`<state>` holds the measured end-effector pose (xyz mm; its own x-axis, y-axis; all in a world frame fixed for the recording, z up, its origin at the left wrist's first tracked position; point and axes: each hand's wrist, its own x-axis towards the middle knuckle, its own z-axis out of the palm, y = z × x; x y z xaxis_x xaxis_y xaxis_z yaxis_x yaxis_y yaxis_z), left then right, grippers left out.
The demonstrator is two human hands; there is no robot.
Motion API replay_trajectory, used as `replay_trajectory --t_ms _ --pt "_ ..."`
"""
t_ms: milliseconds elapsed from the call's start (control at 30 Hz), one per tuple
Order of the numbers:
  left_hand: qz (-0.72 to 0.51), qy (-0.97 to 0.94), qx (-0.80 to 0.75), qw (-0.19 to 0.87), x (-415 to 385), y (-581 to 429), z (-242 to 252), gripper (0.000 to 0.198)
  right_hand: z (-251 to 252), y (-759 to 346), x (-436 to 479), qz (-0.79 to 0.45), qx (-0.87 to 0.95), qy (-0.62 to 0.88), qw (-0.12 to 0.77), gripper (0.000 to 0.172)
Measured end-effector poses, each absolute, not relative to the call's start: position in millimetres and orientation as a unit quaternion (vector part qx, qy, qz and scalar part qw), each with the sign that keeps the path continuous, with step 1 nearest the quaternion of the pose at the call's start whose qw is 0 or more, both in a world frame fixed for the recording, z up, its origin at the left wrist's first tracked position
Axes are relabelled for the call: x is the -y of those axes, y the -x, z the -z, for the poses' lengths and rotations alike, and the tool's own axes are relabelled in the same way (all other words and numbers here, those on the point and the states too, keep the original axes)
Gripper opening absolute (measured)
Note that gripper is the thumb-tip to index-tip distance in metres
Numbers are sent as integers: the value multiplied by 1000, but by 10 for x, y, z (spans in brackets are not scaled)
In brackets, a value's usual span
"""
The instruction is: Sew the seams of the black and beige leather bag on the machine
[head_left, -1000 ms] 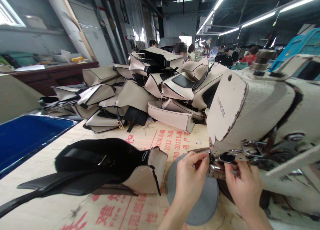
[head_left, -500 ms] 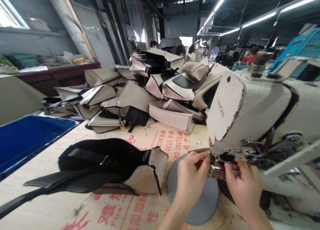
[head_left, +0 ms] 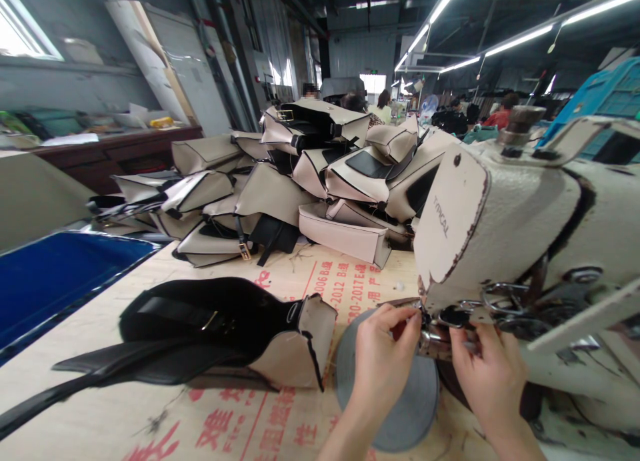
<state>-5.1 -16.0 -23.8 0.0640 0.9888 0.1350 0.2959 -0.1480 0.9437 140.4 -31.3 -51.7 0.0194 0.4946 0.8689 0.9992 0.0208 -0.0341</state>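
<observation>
My left hand pinches something tiny, perhaps thread, at the needle area under the head of a worn cream sewing machine. My right hand is closed with its fingertips on the metal parts just right of the needle; what it grips is too small to name. Both hands hover over a round grey post below the needle. A black and beige bag lies on the table to the left of my hands, its black strap trailing left.
A big heap of beige and black bags fills the far side of the cardboard-covered table. A blue surface sits at left. Other people work in the background under strip lights. A blue crate stands at far right.
Both hands stay at the needle with barely any shift. The view has drifted slightly.
</observation>
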Motion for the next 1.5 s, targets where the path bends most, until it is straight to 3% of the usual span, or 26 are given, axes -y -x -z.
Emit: replay_trajectory --t_ms 1500 --pt "-439 -620 -538 364 195 27 259 20 606 -1441 314 347 603 619 363 30"
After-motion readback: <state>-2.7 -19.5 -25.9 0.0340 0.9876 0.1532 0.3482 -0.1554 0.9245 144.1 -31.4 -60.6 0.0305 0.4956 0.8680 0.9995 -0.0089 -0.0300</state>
